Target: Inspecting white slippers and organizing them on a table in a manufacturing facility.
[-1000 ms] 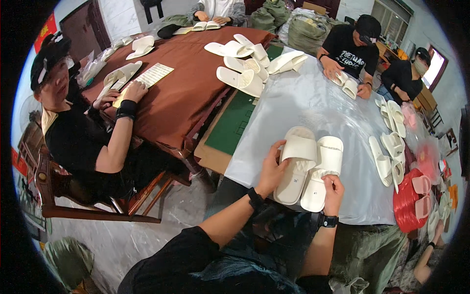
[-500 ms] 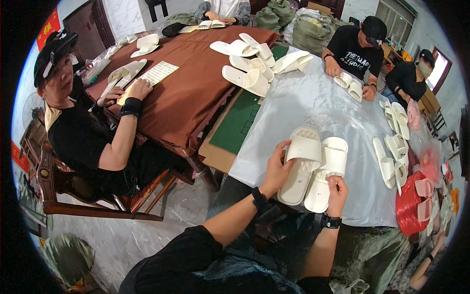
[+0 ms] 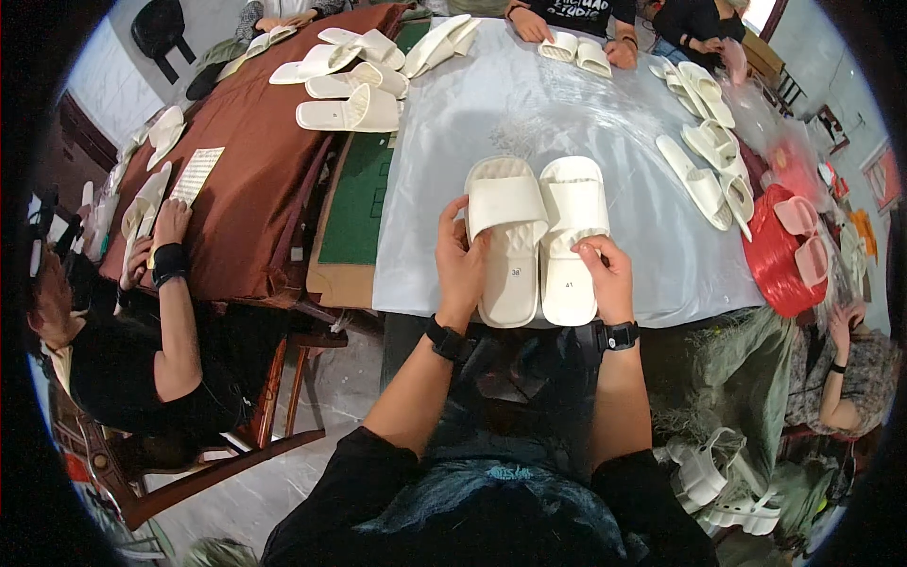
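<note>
Two cream-white slide slippers are held side by side above the near edge of the plastic-covered table (image 3: 453, 180), toes pointing away from me. My left hand (image 3: 459, 267) grips the left slipper (image 3: 510, 276) at its outer edge, fingers going beneath it. My right hand (image 3: 609, 279) pinches the right slipper (image 3: 567, 293) by its outer side, thumb on the footbed. Each footbed carries a small printed mark near the heel. The soles are hidden from view.
Several white slippers (image 3: 354, 111) lie at the far left of the table, more (image 3: 694, 180) at the right. A red plastic bundle (image 3: 784, 250) with pink slippers sits at the right corner. Co-workers sit around; one handles a slipper (image 3: 146, 208) on the brown cloth (image 3: 255, 180).
The view has swung to the right and tilted down. The two slippers, earlier slanted and staggered, now stand straighter and level with each other. Both hands keep their hold.
</note>
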Tool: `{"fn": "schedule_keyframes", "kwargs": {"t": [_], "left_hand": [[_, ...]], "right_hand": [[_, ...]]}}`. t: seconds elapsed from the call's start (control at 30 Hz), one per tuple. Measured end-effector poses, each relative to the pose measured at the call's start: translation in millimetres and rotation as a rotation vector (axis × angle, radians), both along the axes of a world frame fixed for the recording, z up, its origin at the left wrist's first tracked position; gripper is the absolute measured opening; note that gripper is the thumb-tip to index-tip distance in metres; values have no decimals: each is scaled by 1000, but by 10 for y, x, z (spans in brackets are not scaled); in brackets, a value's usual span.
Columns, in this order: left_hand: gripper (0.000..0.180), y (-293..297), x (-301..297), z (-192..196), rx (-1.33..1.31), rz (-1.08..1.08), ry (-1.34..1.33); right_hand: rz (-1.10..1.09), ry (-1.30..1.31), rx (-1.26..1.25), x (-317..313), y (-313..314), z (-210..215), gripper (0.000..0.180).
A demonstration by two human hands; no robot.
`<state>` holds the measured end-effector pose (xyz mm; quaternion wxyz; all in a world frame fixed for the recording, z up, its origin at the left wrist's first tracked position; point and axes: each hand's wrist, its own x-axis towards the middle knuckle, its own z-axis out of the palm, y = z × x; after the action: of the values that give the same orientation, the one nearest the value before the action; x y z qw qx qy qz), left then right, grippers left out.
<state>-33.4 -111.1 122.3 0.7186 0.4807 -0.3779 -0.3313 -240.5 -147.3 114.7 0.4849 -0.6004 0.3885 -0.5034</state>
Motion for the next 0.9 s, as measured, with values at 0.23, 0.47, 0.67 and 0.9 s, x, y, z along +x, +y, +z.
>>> {"fn": "schedule_keyframes", "kwargs": {"t": [0.23, 0.47, 0.67, 0.9], "left_hand": [[51, -5, 14, -56, 85, 184, -604], [54, 20, 3, -86, 94, 300, -909], [54, 43, 22, -91, 142, 272, -777], [46, 35, 71, -134, 81, 209, -624]], "right_hand": [[-76, 212, -55, -21, -69, -59, 10], [-334, 329, -268, -458, 5, 47, 13], [-263, 109, 125, -539, 423, 408, 11], [-184, 232, 159, -533, 777, 487, 11]]}}
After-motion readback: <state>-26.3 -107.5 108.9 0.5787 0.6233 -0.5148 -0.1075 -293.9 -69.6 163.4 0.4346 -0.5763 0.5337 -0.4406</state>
